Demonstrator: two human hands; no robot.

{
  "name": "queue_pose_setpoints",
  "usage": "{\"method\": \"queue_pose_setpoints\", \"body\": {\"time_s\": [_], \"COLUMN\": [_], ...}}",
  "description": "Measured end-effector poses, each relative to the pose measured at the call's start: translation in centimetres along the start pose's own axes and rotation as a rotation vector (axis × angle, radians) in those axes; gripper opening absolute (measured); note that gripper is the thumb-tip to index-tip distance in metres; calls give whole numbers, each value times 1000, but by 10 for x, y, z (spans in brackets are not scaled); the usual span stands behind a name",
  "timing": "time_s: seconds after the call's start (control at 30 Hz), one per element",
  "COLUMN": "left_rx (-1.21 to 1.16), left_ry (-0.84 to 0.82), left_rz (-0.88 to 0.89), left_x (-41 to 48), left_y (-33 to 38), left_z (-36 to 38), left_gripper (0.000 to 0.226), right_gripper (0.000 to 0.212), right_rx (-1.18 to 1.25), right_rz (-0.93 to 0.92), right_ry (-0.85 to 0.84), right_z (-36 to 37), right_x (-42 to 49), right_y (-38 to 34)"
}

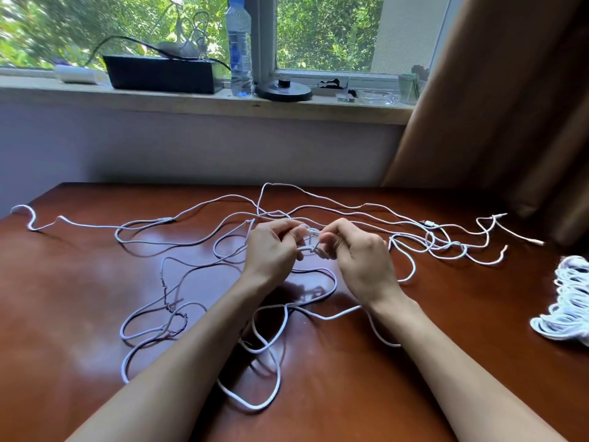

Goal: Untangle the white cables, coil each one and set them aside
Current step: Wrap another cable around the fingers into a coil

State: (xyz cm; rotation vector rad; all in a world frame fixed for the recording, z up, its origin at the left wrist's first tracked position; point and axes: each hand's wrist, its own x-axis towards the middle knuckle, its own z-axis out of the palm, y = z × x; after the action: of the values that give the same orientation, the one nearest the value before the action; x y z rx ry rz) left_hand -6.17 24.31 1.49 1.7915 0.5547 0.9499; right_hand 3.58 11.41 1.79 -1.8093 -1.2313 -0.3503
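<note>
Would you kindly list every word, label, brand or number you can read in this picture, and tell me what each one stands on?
No text here can be read.
The water bottle: its blue label carries print, too blurred to read.
The black box: no lettering shows.
The loose white cables and the coiled white cables: no markings show.

Tangled white cables [204, 240] sprawled across table; coiled bundle [570, 301] at right
</note>
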Motion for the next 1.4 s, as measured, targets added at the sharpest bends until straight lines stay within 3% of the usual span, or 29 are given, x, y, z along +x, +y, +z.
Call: {"method": "queue_pose_setpoints", "body": {"time_s": [0.2,0.5,0.7,0.97,1.4], "left_rx": [-82,-41,-51,-160,-426], "left_ry": [-124,-243,-276,-290,-320], "left_rz": [10,116,153,27,-108], "left_x": [-1,-6,-6,-8,-7], "left_y": [1,6,6,5,4], "left_z": [1,0,1,0,3], "left_gripper": [19,22,24,29,24], "right_gripper": [20,23,22,17,10], "right_rx": [224,467,618,716,673], "right_rz": [264,447,513,545,585], "right_ry": [24,57,101,25,-90], "right_z": [-5,-8,-3,-5,-4], "right_x": [2,5,4,9,9], "right_y": [3,4,6,14,21]}}
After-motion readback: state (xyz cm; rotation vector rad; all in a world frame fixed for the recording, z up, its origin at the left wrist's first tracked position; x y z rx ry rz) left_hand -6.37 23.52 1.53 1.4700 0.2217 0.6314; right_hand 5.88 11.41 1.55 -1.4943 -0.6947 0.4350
